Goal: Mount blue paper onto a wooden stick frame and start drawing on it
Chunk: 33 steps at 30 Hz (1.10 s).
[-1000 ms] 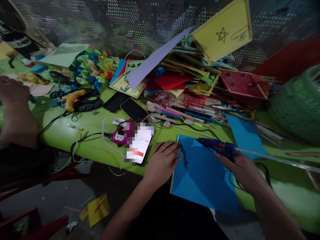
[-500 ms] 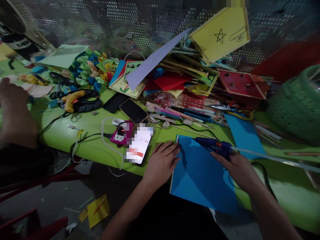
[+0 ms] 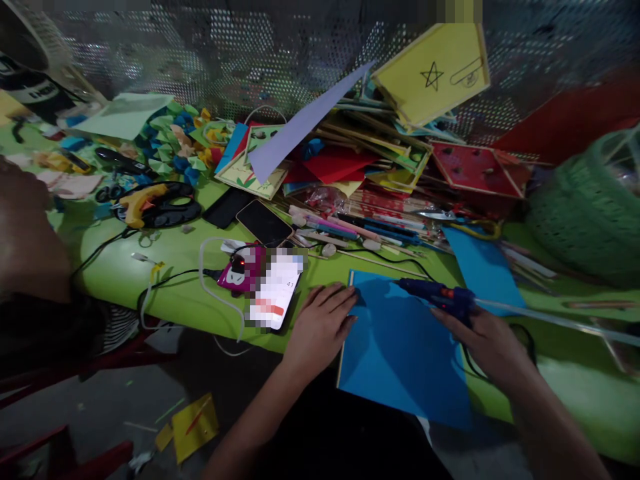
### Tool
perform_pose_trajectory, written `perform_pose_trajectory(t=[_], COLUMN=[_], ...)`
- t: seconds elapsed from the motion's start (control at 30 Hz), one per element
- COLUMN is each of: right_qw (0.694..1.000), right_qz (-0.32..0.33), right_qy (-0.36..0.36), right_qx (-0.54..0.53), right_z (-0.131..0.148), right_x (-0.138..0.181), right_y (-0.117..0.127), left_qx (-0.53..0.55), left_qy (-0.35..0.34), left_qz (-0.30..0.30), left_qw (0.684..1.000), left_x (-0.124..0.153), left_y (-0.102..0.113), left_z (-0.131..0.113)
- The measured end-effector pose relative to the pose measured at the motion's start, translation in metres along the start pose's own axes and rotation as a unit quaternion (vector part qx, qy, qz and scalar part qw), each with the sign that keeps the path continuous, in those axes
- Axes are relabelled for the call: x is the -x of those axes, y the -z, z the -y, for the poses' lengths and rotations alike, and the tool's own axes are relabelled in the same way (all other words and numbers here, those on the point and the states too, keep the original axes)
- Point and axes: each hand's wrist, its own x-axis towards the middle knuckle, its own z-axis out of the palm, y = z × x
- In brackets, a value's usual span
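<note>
A blue sheet of paper lies at the table's front edge, its near part reaching past the edge. Along its left side runs a thin pale wooden strip. My left hand rests flat across that side, fingers stretched out and close together. In my right hand is a dark blue hot glue gun, its nozzle pointing left just over the far part of the sheet. A long clear glue stick sticks out of its back. Whether the nozzle touches the paper I cannot tell.
Left of my hand lie a lit phone and a magenta power strip with cords. Behind are pens, paper crafts and a green basket. Another person's arm is at the far left.
My right hand has moved the glue gun slightly right over the sheet. My left hand stays in place. The other person's arm has shifted, and the phone's number went from 40 to 41.
</note>
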Motion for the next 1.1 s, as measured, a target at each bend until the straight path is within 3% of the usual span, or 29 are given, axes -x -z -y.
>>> perform_pose_trajectory(t=[0.33,0.6,0.87,1.1], right_qw=[0.999,1.0,0.999,1.0], right_qz=[-0.001,0.001,0.007,0.002], right_qy=[0.037,0.002,0.044,0.02], right_qx=[0.005,0.011,-0.004,0.016], right_z=[0.011,0.0,0.02,0.01], right_x=[-0.004,0.002,-0.005,-0.001], right_y=[-0.005,0.002,-0.005,0.0], left_qx=[-0.007,-0.001,0.0,0.005], left_qy=[0.002,-0.005,0.007,0.006], left_qz=[-0.002,-0.013,0.004,0.001], left_qw=[1.0,1.0,1.0,1.0], left_x=[-0.001,-0.001,-0.002,-0.001], left_y=[0.0,0.001,0.001,0.001], left_z=[0.0,0.0,-0.001,0.0])
